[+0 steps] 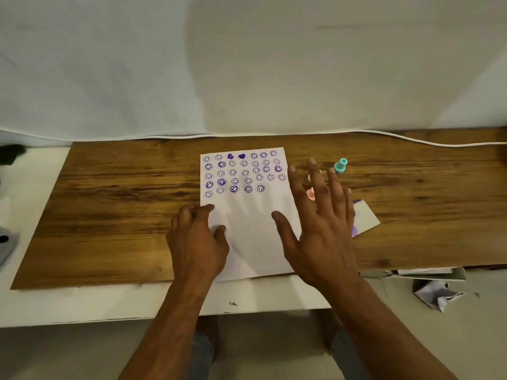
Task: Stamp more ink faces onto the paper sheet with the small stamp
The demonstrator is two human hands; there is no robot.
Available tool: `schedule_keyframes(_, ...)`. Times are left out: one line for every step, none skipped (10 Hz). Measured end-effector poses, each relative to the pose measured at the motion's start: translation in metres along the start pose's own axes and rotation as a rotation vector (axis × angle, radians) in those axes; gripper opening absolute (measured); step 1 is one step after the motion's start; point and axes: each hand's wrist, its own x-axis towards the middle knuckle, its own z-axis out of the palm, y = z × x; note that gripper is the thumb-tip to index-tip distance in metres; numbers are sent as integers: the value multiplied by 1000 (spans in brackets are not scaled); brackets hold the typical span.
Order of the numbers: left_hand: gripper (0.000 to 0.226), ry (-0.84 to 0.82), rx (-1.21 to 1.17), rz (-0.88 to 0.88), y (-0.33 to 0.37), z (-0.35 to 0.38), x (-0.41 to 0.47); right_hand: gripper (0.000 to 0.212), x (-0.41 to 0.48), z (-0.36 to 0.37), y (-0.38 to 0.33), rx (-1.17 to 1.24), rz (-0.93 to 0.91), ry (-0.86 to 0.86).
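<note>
A white paper sheet [255, 237] lies on the wooden board [115, 204], its upper half filled with rows of purple stamped faces and two hearts. My left hand [196, 242] rests with curled fingers on the sheet's left edge. My right hand [322, 218] hovers with fingers spread over the sheet's right edge, holding nothing. A pink stamp [310, 193] shows partly between its fingers. Beyond my fingertips a teal stamp [340, 165] lies on the board.
A small white paper scrap with purple ink marks [366, 219] lies right of my right hand. Crumpled paper [436, 296] sits low at the right. A white cable [411, 141] runs along the board's far edge, with a wall behind.
</note>
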Motion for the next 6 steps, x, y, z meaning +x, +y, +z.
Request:
schedule_keyframes(58, 12, -39, 43, 3, -1, -1, 78, -1, 1, 3, -56, 25, -43)
schedule_keyframes(75, -12, -27, 107, 11, -3, -3, 78, -1, 1, 9, -91, 46, -78)
schedule_keyframes(82, 12, 25, 185, 19, -6, -5, 78, -1, 0, 11, -106, 44, -80)
schedule_keyframes(83, 49, 44, 243, 34, -15, -12, 78, -5, -4, 8, -113, 26, -70)
schedule_keyframes(82, 66, 57, 246, 43, -25, -17, 78, -8, -11, 4, -128, 20, -56)
schedule_keyframes(80, 105, 114, 279, 45, -44, -30, 77, -18, -27, 0, -136, 4, -28)
